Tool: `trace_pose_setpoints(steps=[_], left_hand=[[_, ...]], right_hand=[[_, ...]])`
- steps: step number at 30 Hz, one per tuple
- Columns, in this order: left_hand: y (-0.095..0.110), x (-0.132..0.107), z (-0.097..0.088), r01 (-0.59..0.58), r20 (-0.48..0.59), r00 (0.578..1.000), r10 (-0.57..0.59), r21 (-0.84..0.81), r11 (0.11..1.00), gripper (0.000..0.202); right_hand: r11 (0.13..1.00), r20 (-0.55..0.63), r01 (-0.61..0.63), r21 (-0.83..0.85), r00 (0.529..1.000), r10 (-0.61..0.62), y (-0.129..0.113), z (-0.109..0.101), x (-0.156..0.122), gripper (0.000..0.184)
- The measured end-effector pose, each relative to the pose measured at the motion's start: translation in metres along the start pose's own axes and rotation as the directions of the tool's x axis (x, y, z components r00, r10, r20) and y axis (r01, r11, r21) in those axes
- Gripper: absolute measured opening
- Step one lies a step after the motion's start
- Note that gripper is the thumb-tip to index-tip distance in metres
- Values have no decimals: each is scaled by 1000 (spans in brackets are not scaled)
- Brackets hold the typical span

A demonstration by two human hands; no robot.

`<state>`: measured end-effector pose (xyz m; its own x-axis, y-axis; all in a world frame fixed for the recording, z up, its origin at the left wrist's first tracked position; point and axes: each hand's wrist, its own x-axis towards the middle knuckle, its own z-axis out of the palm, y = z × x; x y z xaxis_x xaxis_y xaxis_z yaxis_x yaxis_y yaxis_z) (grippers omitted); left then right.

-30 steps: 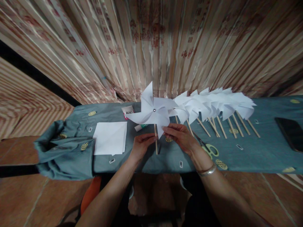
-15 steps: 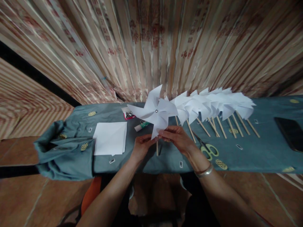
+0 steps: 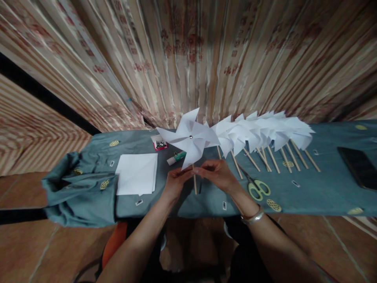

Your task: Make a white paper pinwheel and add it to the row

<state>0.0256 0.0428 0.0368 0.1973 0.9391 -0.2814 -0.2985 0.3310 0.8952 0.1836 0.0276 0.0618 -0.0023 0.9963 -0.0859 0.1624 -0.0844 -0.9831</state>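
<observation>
A white paper pinwheel (image 3: 191, 146) with a silver pin at its centre stands upright in front of me on a thin wooden stick. My left hand (image 3: 176, 181) is closed on the stick just under the blades. From the other side, my right hand (image 3: 217, 174) pinches the same stick with thumb and forefinger. Behind the blades lies a glue stick (image 3: 176, 158), partly covered. A small red box of pins (image 3: 160, 144) sits to the left of the pinwheel. Scissors with green handles (image 3: 257, 188) lie to the right of my right hand.
Finished pinwheels (image 3: 262, 133) overlap in a row at the back right, sticks toward me. A stack of white paper squares (image 3: 137, 174) lies left. A black phone (image 3: 357, 167) rests far right on the green tablecloth (image 3: 318, 196), which is bunched at the left end. Curtains hang behind.
My right fingers have moved off the lower blade down to the stick, beside my left fingers. The pinwheel has turned slightly and shifted a little left in view.
</observation>
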Motion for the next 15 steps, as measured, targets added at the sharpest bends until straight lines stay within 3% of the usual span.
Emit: trace_pose_setpoints(steps=[3, 6, 10, 15], left_hand=[[3, 5, -2, 27, -82, 996, -31, -58, 998, 37], [7, 8, 0, 49, -115, 991, -62, -109, 993, 38], [9, 7, 5, 76, -87, 992, -88, -133, 988, 40], [4, 8, 10, 89, -48, 994, -96, -130, 987, 39]], right_hand=[[990, -26, 7, -143, 1000, -11, 3, 1, -3, 40], [977, 24, -6, -211, 1000, 11, 5, 4, -7, 36], [972, 89, -28, -233, 995, 50, 7, 7, -10, 29], [974, 80, -32, -225, 996, 51, 13, 7, -12, 25]])
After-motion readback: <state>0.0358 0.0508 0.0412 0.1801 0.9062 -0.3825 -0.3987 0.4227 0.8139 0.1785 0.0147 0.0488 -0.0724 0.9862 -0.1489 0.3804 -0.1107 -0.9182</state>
